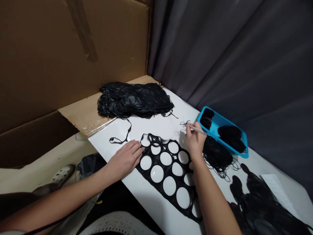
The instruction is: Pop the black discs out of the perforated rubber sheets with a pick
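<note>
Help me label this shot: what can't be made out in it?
Head view:
- Sheet: part of its right side, hidden by the right arm.
- Left hand: palm, hidden by its own back.
- Tool: exact kind, too small and partly covered by the right hand.
- Pieces: cut off by the bottom edge.

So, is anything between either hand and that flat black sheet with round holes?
Nothing visible. The left hand rests on the edge of the black sheet; the right hand, holding a slim pale tool, is near it, with no object seen between.
</note>
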Motion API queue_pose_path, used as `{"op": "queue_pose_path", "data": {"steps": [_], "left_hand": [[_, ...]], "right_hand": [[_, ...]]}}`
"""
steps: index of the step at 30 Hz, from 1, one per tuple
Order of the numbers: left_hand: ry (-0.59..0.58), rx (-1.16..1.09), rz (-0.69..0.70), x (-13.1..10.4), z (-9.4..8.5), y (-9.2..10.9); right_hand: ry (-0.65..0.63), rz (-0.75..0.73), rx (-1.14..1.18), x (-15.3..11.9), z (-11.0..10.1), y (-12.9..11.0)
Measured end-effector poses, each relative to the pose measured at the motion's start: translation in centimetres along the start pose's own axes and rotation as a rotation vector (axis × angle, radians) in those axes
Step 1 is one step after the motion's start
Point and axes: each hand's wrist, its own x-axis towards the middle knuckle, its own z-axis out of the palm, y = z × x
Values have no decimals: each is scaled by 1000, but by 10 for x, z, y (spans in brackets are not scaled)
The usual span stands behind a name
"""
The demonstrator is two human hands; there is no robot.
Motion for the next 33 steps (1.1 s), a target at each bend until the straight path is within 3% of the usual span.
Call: {"op": "queue_pose_path", "data": {"steps": [3, 7, 12, 20, 33], "left_hand": [[-4, -3, 5, 0, -1, 1], [30, -27, 33, 2, -2, 7], [-53, -174, 152, 10, -1, 13], [-111, -95, 117, 6, 11, 13], [-116, -90, 110, 0, 12, 16]], "right_hand": [[-30, 36, 15, -5, -9, 1], [-377, 9, 151, -29, -16, -9], [-325, 84, 192, -55, -19, -23], [-719, 84, 403, -83, -2, -42], [-761, -11, 355, -88, 6, -39]]}}
